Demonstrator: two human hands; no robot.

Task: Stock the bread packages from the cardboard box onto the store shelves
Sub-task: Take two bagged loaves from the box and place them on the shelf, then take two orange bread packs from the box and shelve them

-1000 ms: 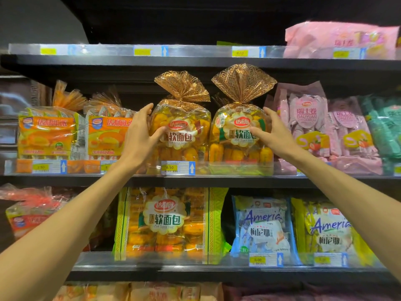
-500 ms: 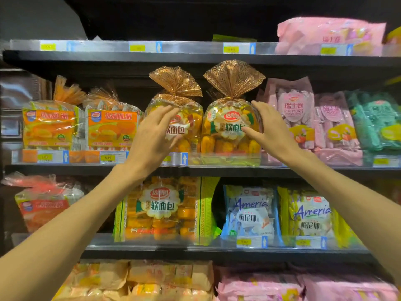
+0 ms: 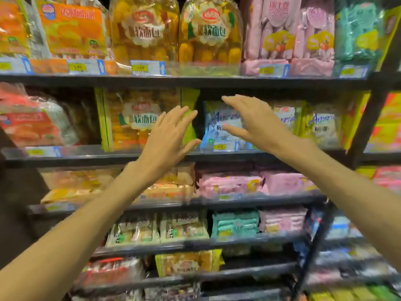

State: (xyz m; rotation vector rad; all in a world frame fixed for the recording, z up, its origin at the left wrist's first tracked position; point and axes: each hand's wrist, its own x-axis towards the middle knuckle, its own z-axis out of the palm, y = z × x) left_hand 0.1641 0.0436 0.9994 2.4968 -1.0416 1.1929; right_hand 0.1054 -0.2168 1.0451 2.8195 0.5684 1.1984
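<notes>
Two clear bread bags with yellow rolls, the left one (image 3: 144,31) and the right one (image 3: 211,32), stand side by side on the upper shelf (image 3: 195,80). My left hand (image 3: 168,140) hangs open in front of the shelf below, near a yellow-edged bread pack (image 3: 138,120). Open too, my right hand (image 3: 251,119) hovers before a blue-white pack (image 3: 219,129). Neither hand holds anything. The cardboard box is out of view.
Orange packs (image 3: 71,31) sit left of the clear bags and pink packs (image 3: 280,33) to their right. Lower shelves (image 3: 195,202) carry pink, green and beige packs. A dark upright post (image 3: 373,118) bounds the shelf unit on the right. The picture is motion-blurred.
Both hands have let go of the two clear bread bags and dropped to the shelf below. The view has tilted downward, showing several lower shelves.
</notes>
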